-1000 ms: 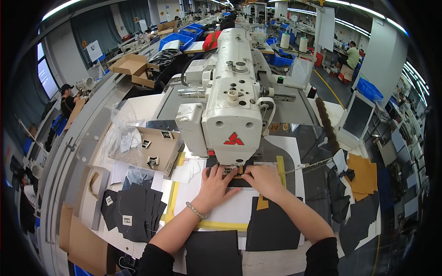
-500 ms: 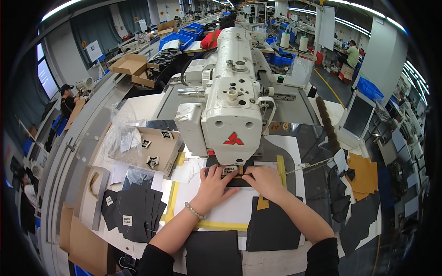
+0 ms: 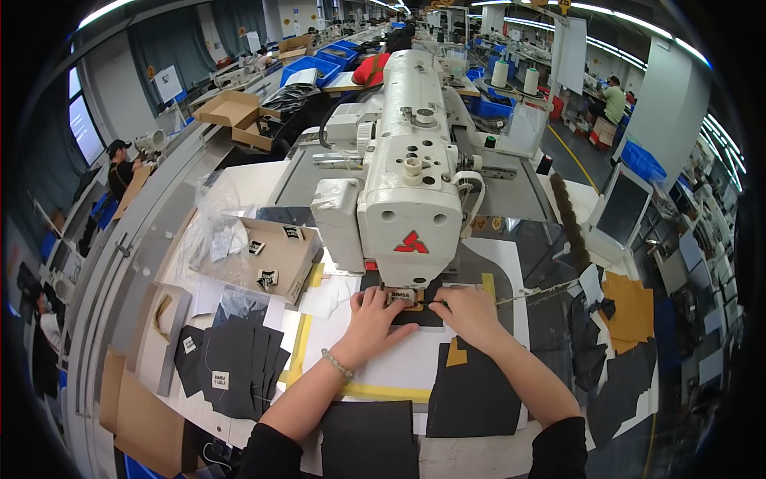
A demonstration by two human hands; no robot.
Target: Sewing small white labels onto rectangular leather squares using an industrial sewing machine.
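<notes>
Under the needle area of a white sewing machine (image 3: 408, 215), a pale label with dark print (image 3: 400, 296) lies over dark and tan material. My left hand (image 3: 371, 323) lies beside the label, fingers spread, its fingertips pressing by the label's left and near edges. From the right, my right hand (image 3: 472, 318) reaches in, its fingers pinched on a thin dark tool pointing at the label; its exact kind is too small to tell. Beneath both hands is a white sheet (image 3: 383, 363) edged with yellow tape.
Black cut pieces (image 3: 243, 363) are stacked at left, more black panels (image 3: 475, 391) lie near my right forearm. A cardboard tray (image 3: 299, 267) holds small labels. Tan pieces (image 3: 626, 311) and a screen (image 3: 622, 203) sit right. Other people work in the background.
The whole view has shifted slightly. The thin dark tool now shows at my right fingertips, by the label. My left hand stays about where it was.
</notes>
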